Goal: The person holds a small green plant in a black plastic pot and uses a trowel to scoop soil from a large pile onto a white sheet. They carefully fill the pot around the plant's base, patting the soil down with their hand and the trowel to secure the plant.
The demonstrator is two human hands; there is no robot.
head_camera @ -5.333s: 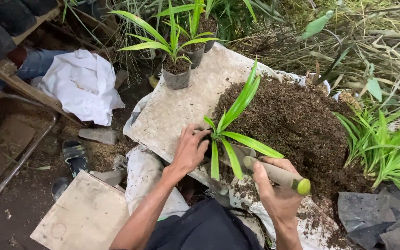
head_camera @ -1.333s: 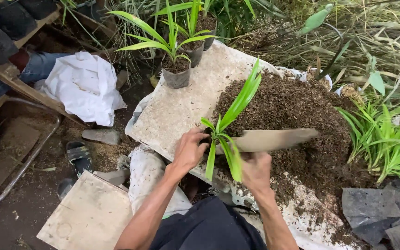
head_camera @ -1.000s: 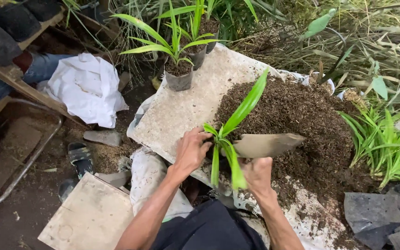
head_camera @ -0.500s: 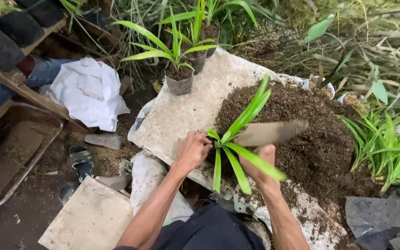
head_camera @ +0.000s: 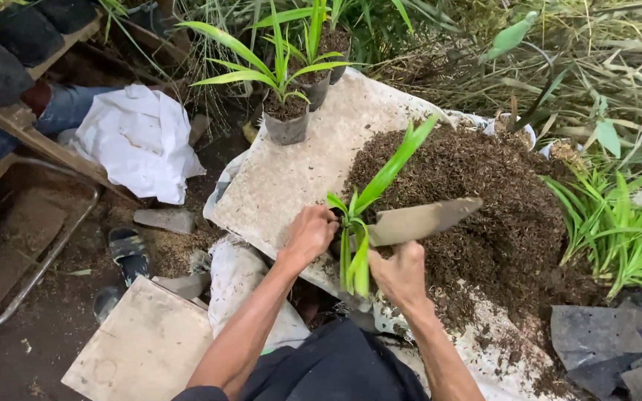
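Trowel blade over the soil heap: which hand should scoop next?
Right. The right hand already grips the trowel, blade above the soil heap; the left hand steadies the seedling.

matt metal trowel (head_camera: 421,220), rough slab (head_camera: 291,174) (speckled)

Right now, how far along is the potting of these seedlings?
Done: two potted seedlings stand at the slab's far end. In hand: the left hand steadies a seedling at its base, while the right hand holds a trowel over the soil heap. Left: loose plants lie unpotted on the right.
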